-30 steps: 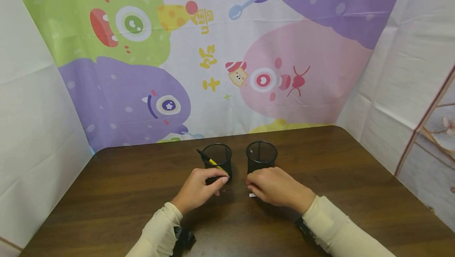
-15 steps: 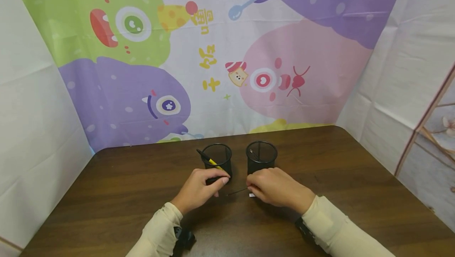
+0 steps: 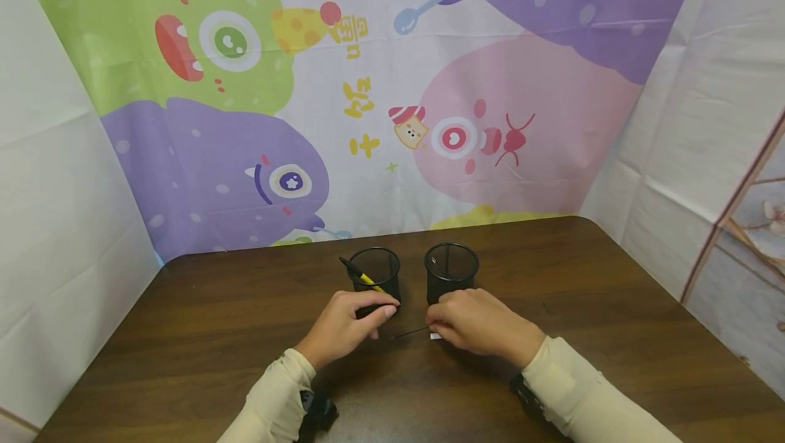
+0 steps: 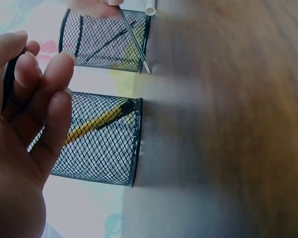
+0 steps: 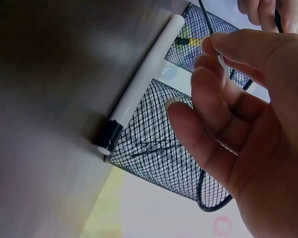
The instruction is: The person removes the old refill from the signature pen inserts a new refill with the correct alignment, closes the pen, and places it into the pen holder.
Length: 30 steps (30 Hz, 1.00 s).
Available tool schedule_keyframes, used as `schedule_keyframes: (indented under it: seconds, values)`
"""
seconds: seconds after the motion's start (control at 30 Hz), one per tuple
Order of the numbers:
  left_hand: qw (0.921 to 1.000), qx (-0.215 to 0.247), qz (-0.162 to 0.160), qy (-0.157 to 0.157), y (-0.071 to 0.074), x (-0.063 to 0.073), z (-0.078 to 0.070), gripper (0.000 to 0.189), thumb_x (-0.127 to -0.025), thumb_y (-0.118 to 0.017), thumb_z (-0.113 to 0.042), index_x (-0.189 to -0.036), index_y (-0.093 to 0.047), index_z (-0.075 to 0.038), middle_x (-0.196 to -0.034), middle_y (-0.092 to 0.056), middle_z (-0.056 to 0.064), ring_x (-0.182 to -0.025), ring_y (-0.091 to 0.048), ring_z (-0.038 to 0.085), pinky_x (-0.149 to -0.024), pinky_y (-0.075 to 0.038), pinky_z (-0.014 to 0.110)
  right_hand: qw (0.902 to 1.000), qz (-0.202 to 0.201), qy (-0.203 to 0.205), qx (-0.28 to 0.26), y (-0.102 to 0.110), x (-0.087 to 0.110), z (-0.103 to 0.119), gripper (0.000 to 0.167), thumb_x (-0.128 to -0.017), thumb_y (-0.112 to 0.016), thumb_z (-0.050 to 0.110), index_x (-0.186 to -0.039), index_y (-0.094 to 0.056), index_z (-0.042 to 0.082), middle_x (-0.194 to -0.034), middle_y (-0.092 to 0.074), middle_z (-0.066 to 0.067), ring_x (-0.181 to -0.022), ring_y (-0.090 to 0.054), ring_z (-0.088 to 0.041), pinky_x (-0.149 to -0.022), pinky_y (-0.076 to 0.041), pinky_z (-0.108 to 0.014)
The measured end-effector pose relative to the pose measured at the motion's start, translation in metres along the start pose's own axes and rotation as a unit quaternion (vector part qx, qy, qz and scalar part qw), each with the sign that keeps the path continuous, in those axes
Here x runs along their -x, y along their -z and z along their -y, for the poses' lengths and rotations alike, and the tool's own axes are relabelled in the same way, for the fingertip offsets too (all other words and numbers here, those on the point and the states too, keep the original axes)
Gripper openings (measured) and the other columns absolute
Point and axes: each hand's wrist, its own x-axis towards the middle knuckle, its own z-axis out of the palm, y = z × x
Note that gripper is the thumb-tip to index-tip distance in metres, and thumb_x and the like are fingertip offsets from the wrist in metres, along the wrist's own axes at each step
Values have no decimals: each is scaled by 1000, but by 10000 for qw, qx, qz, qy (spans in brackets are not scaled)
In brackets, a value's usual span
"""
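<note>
My right hand (image 3: 484,320) pinches a slim dark pen refill (image 3: 409,332) between thumb and forefinger. Its metal tip points left and down, close above the table; the left wrist view shows the refill (image 4: 131,37) most clearly. Before the left black mesh pen cup (image 3: 394,287) is my left hand (image 3: 343,324), its thumb and forefinger close together, with nothing seen between them. A yellow pen with a black end (image 3: 366,279) leans in that cup. The right mesh cup (image 3: 443,287) stands behind my right hand and contains a thin dark stick-like item (image 4: 107,44).
A white marker with a black end (image 5: 149,74) lies on the brown table (image 3: 214,334) in front of the right cup, mostly hidden by my right hand in the head view. A cartoon-printed cloth (image 3: 368,191) hangs behind the table, and pale cloth walls (image 3: 662,177) flank it.
The refill, only a faint line a second ago, now shows sharply, sticking out left from my right fingers. Both hands have hardly moved; cups and yellow pen stay put.
</note>
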Motion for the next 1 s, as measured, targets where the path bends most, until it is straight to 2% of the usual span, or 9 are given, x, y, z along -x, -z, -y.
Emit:
schedule_keyframes:
  seconds: [0.27,0.47,0.63,0.73,0.83,1.0]
  values:
    - [10000,-60,-61,47,0,0,1,23,-100,-64,-28,-112,-74,-11,-86,-71,6,-54,-61,5,-59,-52,27,9997,-48,-204,99,1,2,-1,17,-89,-64,9,-98,-76,15,-87,-65,6,-73,-63,-9,-58,-53,-30]
    - [10000,10,-85,19,0,-1,0,16,-100,-66,-23,-112,-73,-15,-91,-72,4,-54,-62,5,-62,-54,28,9995,45,-287,91,0,1,-1,14,-90,-66,8,-98,-76,12,-88,-66,5,-76,-64,-10,-61,-55,-30]
    - [9999,-30,-120,96,-1,0,-2,15,-98,-67,-15,-112,-73,-16,-85,-70,3,-54,-63,9,-64,-54,28,9995,123,-274,92,-1,1,-1,12,-90,-68,7,-99,-75,12,-91,-66,4,-80,-66,-10,-65,-56,-31]
    - [9998,-63,-156,95,-1,-1,-8,17,-96,-67,-7,-111,-72,-11,-82,-68,5,-54,-64,14,-65,-54,29,9995,124,-255,120,-1,1,-1,12,-89,-70,6,-98,-75,11,-90,-66,3,-81,-66,-12,-65,-57,-31]
    - [9997,-46,-186,126,1,-1,-21,18,-94,-67,-1,-109,-72,-8,-82,-68,4,-54,-65,18,-67,-53,29,9995,140,-240,145,-1,1,-1,13,-87,-70,4,-97,-75,11,-89,-66,3,-80,-67,-13,-65,-57,-33]
    - [9994,-17,-227,245,6,-2,-39,19,-92,-67,3,-108,-72,-6,-78,-68,7,-58,-66,18,-69,-54,31,9993,185,-248,189,0,1,-1,13,-85,-71,3,-95,-75,11,-87,-65,4,-79,-66,-14,-63,-56,-33]
